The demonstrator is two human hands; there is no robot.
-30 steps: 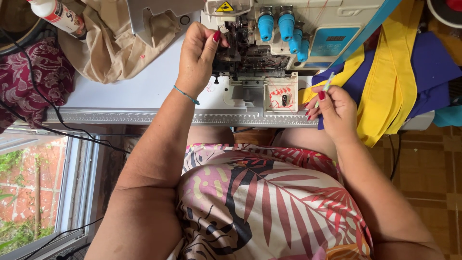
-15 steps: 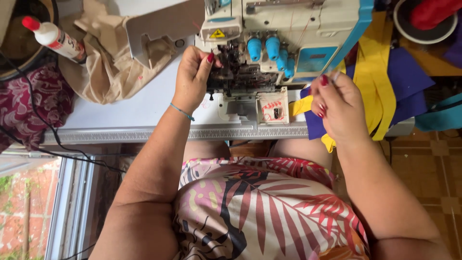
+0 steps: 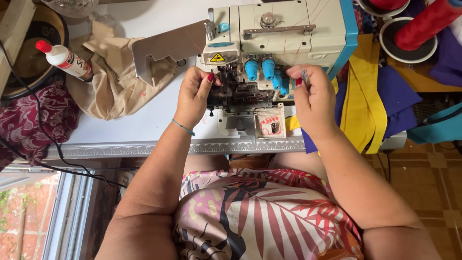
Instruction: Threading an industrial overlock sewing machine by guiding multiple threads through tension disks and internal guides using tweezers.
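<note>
One overlock sewing machine stands on the white table, with three blue knobs along its open front. The left hand has its fingers curled against the exposed dark metal looper area; what they grip cannot be told. The right hand pinches slim metal tweezers between thumb and forefinger, just beside the rightmost knob. One beige cloth lies crumpled to the left, beside one white glue bottle with a red cap. Yellow and purple fabric strips hang to the right. Two thread cones stand behind.
</note>
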